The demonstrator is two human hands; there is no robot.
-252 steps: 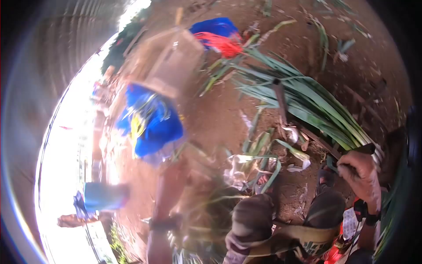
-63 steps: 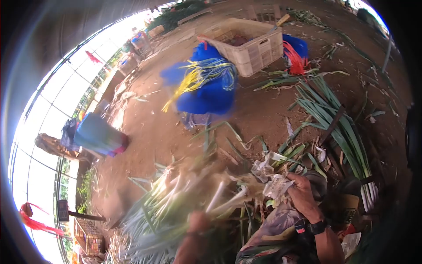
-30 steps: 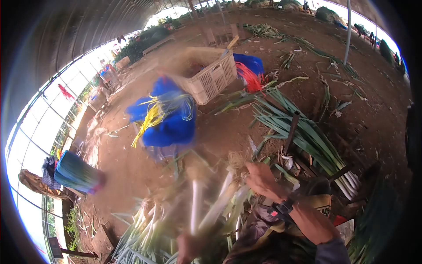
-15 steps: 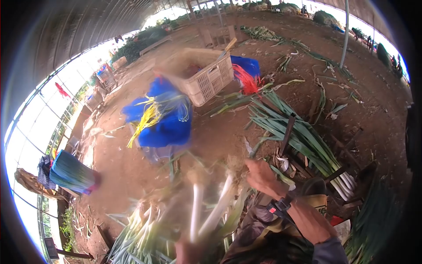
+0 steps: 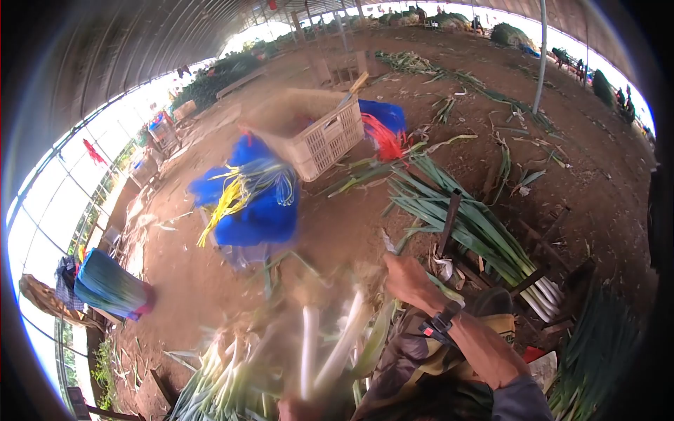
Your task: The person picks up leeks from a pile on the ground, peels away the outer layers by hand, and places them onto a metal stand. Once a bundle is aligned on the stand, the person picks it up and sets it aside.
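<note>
My left hand [image 5: 298,409] is low at the bottom edge, partly cut off, closed around the lower part of the leeks. Two thick white leek stems [image 5: 309,351] rise from it, their roots blurred at the top. My right hand [image 5: 413,282], with a black watch on the wrist, is closed beside the root ends; I cannot tell what is in its fingers. A loose pale green leaf [image 5: 374,344] hangs just below it. More leeks with white stems [image 5: 225,365] lie left of my left hand.
A bundle of long leeks [image 5: 484,235] rests across a wooden frame [image 5: 449,223] on the right. Ahead stand a plastic crate [image 5: 330,144] and a blue-covered stand [image 5: 260,223] with yellow ties [image 5: 228,203]. A wrapped leek bundle [image 5: 109,281] stands far left; dark green leaves [image 5: 597,351] lie right.
The view has shifted slightly, so most things sit a little further left. My right hand has moved a little away from the root ends; my left hand stays low around the leeks.
</note>
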